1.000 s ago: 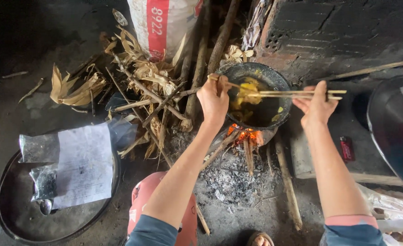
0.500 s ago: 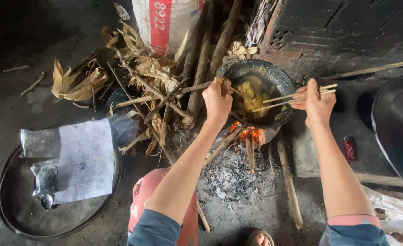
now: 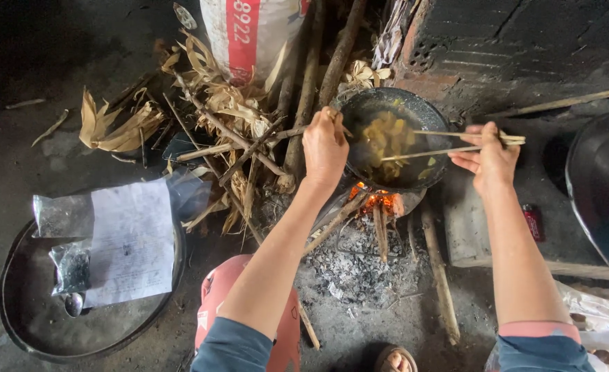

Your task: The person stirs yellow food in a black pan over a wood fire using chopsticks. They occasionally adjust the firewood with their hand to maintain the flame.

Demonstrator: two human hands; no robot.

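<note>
A black wok sits over a small wood fire and holds yellowish pieces of food. My left hand grips the wok's handle at its left rim. My right hand holds a pair of long wooden chopsticks, whose tips reach into the food from the right.
Burning sticks and grey ash lie under the wok. Dry husks and branches are piled to the left, with a white and red sack behind. A round dark tray with a paper sheet and plastic bags sits lower left. Another dark pan is at right.
The chopstick tips have shifted within the food, and my right hand has moved slightly. My left hand stays on the wok's handle.
</note>
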